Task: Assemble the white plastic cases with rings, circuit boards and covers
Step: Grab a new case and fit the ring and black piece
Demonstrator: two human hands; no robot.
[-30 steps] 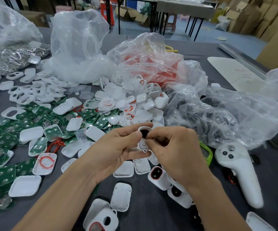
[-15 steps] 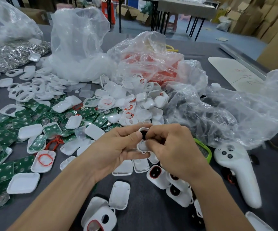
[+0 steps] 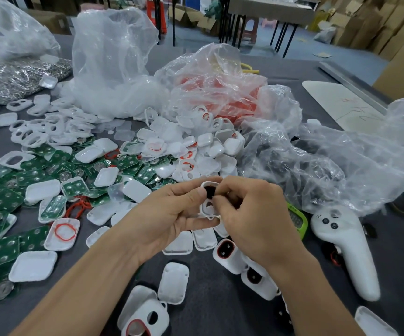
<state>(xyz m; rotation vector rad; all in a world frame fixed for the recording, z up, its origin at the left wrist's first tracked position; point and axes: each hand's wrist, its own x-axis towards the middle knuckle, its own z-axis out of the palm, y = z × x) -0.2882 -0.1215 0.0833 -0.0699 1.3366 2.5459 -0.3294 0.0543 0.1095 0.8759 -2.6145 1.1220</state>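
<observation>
Both hands meet above the table's middle around one small white case [image 3: 208, 206] with a dark opening near its top. My left hand [image 3: 169, 217] grips the case from the left, thumb against the dark opening. My right hand [image 3: 251, 219] pinches it from the right with curled fingers. Green circuit boards [image 3: 58, 170] lie scattered to the left among white covers [image 3: 42, 190]. One white shell [image 3: 62, 234] holds a red ring. Assembled cases [image 3: 227, 253] with red-rimmed dark windows sit just below my right hand.
Crumpled clear plastic bags [image 3: 317, 163] rise behind and to the right; one bag [image 3: 217, 93] holds red parts. A white handheld controller [image 3: 346, 248] lies at the right, beside a green-edged device [image 3: 297, 220]. More white cases [image 3: 171, 282] lie near the front edge.
Both hands stay together on the same case; the fingers shift only slightly. The view has drifted a little.
</observation>
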